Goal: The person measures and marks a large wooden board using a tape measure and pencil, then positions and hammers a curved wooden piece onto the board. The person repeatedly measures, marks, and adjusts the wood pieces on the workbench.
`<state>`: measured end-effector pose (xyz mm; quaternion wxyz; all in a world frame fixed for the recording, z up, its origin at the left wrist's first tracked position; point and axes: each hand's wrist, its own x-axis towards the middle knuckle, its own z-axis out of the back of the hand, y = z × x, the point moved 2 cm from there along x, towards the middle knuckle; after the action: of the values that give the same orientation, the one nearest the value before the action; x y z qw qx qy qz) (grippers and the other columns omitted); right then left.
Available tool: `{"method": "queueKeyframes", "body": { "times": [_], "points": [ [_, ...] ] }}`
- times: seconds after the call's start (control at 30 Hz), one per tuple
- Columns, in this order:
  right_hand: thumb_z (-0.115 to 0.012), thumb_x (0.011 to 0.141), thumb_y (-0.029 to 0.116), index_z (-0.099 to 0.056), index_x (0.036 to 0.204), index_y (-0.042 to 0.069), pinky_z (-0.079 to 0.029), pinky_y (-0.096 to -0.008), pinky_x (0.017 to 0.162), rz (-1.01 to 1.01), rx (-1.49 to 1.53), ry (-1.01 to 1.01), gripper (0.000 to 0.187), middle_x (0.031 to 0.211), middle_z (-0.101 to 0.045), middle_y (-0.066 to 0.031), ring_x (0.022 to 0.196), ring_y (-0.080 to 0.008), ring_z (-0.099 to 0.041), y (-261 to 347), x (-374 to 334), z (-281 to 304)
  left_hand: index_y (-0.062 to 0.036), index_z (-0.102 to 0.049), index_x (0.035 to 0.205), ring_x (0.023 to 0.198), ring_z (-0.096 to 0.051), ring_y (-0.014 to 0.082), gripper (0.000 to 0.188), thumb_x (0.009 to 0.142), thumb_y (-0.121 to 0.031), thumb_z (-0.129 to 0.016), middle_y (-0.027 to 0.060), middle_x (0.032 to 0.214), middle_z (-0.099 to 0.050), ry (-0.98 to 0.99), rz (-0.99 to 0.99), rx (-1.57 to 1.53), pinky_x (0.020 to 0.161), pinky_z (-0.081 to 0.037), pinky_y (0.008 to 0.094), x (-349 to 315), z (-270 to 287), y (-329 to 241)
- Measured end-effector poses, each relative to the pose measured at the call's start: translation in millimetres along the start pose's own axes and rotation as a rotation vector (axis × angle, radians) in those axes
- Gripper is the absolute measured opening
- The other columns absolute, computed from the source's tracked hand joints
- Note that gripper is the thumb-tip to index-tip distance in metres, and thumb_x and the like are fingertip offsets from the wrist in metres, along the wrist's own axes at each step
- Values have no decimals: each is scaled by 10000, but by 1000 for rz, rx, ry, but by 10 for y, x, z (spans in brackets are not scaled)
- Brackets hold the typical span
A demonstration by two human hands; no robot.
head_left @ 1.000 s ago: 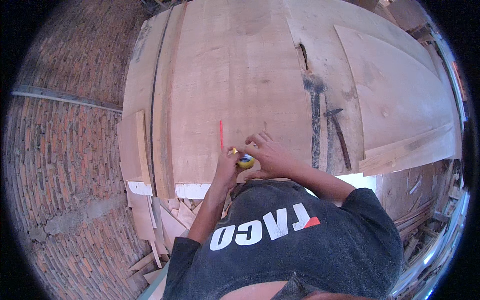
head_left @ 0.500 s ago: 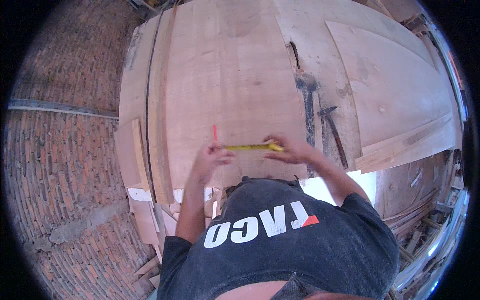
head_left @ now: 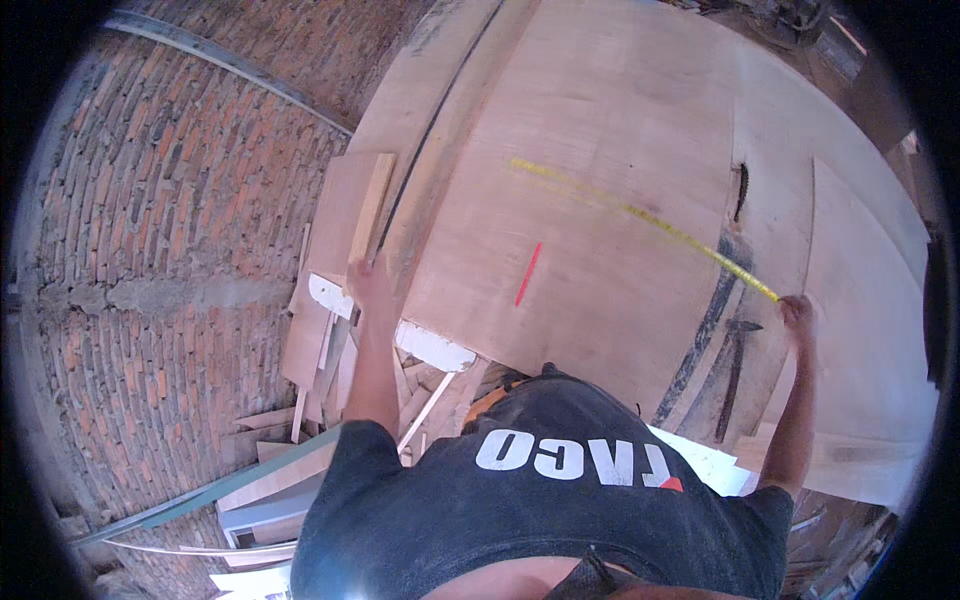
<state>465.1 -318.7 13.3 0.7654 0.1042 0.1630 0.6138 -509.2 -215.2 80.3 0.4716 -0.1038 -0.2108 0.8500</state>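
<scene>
A tape measure's yellow blade [head_left: 690,241] stretches across the plywood sheet [head_left: 610,110], its far-left end blurred. Its right end is in my right hand [head_left: 797,312], closed round it above the right side of the worktop; the case is hidden in the fingers. My left hand [head_left: 372,287] reaches to the near end of a pale wooden board [head_left: 372,205] at the left and seems closed on that end, though its fingers are slightly blurred. A red pencil [head_left: 528,274] lies alone on the plywood between both hands.
A hammer [head_left: 735,370] rests near the right arm, beside a dark-stained strip. A long plank [head_left: 455,150] runs along the plywood's left side. Wood offcuts [head_left: 330,350] crowd the near left, below a brick wall [head_left: 180,200]. Another sheet [head_left: 870,300] lies right.
My hands have parted from the middle: left to the board, right outward with the tape measure, its blade now far longer. The pencil has left my left hand for the plywood. The view has turned.
</scene>
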Motion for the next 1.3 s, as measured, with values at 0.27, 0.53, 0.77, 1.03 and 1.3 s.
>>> {"method": "queueKeyframes", "body": {
  "times": [0.27,0.53,0.77,1.03,1.3],
  "points": [
    [-686,987,356,-778,1110,73,-543,-479,942,127,-115,-36,322,1103,-752,-177,1052,-387,-690,661,1241,-411,50,-640,1079,979,-669,374,639,888,-534,-818,219,1068,-697,-429,636,-188,870,-537,504,-1647,-303,1169],
    [-635,965,362,-801,1056,145,-566,-506,923,74,-227,12,288,1100,-770,-112,1036,-378,-705,1189,1540,-294,-168,-561,1447,1205,-565,308,867,866,-803,-664,116,1337,-616,252,937,-667,926,-468,553,-2021,-544,738],
    [-631,973,365,-822,1032,168,-566,-496,881,-2,-59,27,281,1116,-752,-103,985,-367,-684,1780,1354,39,-6,-532,1444,1258,-563,362,930,878,-720,-719,208,1436,-568,88,929,-476,990,-494,551,-1953,-421,583],
    [-606,997,359,-814,1092,135,-533,-510,940,-48,-25,89,320,1114,-758,-134,1050,-370,-678,1652,1461,-184,66,-629,1048,937,-605,288,259,996,-173,-715,154,1032,-630,-124,-30,-34,882,-523,415,-1583,-457,30],
    [-769,984,183,-712,1069,20,-516,-329,830,-106,430,31,192,990,-724,-57,934,-157,-658,765,618,-367,37,-708,1241,1070,-710,179,317,1019,-190,-718,125,1175,-756,659,43,-717,947,-574,337,-1248,-1105,-1916]
  ]
}}
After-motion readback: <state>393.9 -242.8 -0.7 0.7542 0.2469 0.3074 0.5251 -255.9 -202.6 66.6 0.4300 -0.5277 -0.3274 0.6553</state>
